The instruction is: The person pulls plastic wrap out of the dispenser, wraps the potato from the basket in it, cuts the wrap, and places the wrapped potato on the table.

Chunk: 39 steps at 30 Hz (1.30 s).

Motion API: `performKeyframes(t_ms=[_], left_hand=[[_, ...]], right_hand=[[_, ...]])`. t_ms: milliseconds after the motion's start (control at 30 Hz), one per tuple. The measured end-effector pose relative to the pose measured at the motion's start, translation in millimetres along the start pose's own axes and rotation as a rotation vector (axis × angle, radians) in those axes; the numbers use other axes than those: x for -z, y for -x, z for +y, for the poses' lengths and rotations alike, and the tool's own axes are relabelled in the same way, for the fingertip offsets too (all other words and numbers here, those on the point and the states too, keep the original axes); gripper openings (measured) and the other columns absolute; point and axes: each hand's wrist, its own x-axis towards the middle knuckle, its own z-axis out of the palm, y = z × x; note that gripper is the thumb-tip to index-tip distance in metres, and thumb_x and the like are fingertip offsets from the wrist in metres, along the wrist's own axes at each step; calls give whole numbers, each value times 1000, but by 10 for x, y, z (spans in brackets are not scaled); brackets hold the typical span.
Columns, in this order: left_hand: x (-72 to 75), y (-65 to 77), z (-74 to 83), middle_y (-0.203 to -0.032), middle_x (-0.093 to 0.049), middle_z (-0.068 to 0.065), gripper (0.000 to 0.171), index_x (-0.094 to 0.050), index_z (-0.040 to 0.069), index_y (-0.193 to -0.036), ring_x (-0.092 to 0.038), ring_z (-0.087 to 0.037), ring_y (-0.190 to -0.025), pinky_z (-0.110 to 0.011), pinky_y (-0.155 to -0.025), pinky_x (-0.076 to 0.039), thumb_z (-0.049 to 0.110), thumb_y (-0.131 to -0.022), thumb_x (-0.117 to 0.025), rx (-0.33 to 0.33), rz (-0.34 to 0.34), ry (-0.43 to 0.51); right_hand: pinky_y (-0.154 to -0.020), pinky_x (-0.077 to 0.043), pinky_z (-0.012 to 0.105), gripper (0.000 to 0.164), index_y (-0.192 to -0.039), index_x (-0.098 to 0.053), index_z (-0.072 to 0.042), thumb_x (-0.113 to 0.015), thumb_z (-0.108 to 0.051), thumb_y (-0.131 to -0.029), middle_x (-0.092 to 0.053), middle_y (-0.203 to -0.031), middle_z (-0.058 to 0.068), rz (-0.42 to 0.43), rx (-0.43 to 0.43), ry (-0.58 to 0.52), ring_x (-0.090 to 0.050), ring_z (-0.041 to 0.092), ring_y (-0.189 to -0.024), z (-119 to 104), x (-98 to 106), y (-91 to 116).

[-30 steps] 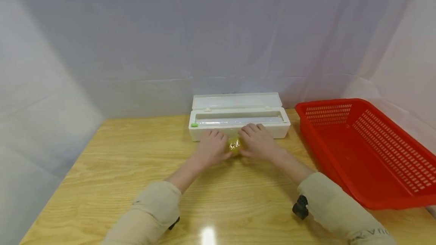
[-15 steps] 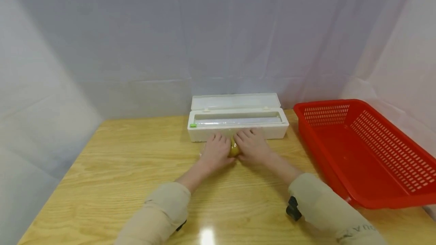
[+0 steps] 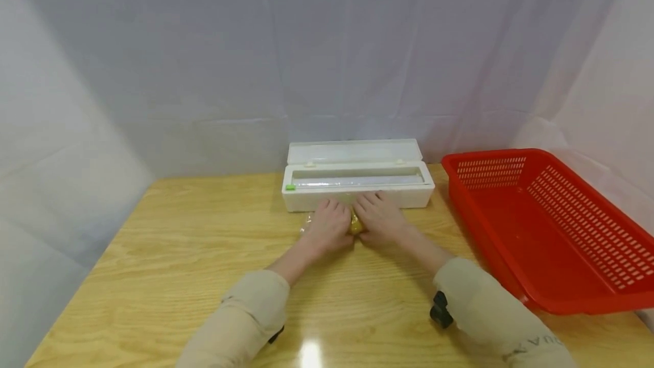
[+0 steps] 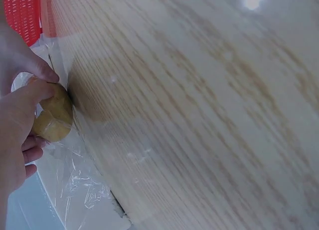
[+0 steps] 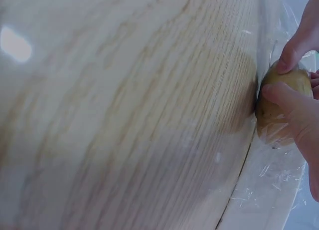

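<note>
Between both hands sits a yellow-brown potato (image 4: 55, 113) with clear plastic wrap (image 4: 82, 185) around it and trailing off its side. My left hand (image 3: 328, 225) grips its left end, the thumb lying across its near face in the left wrist view. On the other end, my right hand (image 3: 380, 217) holds it with fingers over the far side and thumb on the near side. In the head view the hands hide most of the potato (image 3: 356, 224). Directly behind them stands a white wrap dispenser (image 3: 357, 200), lid (image 3: 355, 152) raised, a film roll (image 3: 357, 180) inside.
A large red plastic basket (image 3: 503, 254) stands at the right of the wooden table (image 3: 204, 231). A small green slider (image 3: 290, 187) sits at the dispenser's left front edge. Behind the table hangs a pale cloth backdrop (image 3: 347, 50).
The hands have drawn closer together around the potato, covering more of it, the left hand shifting right. Some loose wrap now shows left of the left hand. Dispenser and basket stay put.
</note>
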Motion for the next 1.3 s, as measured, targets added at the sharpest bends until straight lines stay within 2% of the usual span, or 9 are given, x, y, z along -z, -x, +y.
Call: performKeyframes(t_ms=[133, 267, 433, 667, 800, 1067, 1300], left_hand=[[39, -5, 21, -83, -57, -3, 40, -59, 5, -91, -48, -20, -83, -34, -84, -39, 43, -80, -61, 3, -27, 37], [58, 1, 28, -82, -58, -4, 40, -60, 6, -91, -49, -20, -84, -35, -84, -39, 44, -79, -62, -4, -32, 32], [74, 12, 22, -84, -58, -5, 44, -60, 5, -93, -49, -21, -86, -36, -88, -39, 47, -79, -63, -15, -39, 42], [115, 11, 9, -89, -60, -6, 45, -60, 4, -96, -49, -21, -90, -37, -91, -38, 45, -78, -66, -12, -76, 119], [117, 17, 8, -90, -60, -5, 44, -60, 5, -95, -49, -21, -90, -38, -89, -39, 45, -78, -67, -12, -85, 152], [101, 28, 8, -91, -61, -5, 44, -61, 6, -96, -50, -21, -91, -36, -89, -39, 45, -77, -68, -14, -81, 178], [166, 51, -21, -101, -62, -7, 47, -61, 5, -106, -50, -23, -99, -37, -94, -37, 44, -79, -66, 2, -149, 239]], right_hand=[[-90, -37, 40, 54, -103, -56, -7, -65, -51, -72, -57, -104, 8, 1, 24, 22, -49, 25, -104, 20, 26, 38], [-92, -36, 41, 58, -105, -56, -6, -66, -52, -73, -57, -104, 9, 15, 33, 30, -49, 25, -104, 21, 39, 75], [-89, -37, 40, 56, -105, -56, -7, -67, -50, -72, -57, -104, 9, 43, 24, 17, -50, 26, -102, 8, 46, 122], [-88, -39, 40, 55, -104, -56, -6, -69, -48, -71, -57, -100, 9, 99, 25, 8, -51, 26, -99, -13, 44, 176], [-85, -41, 39, 56, -104, -57, -4, -72, -46, -69, -58, -99, 10, 142, 30, 0, -52, 27, -96, -27, 45, 220], [-83, -41, 38, 59, -106, -56, -4, -73, -46, -67, -59, -100, 9, 169, 16, -5, -52, 26, -96, -40, 45, 265], [-82, -40, 38, 56, -101, -56, -5, -72, -48, -69, -59, -97, 8, 167, 14, -65, -52, 26, -94, -47, 59, 279]])
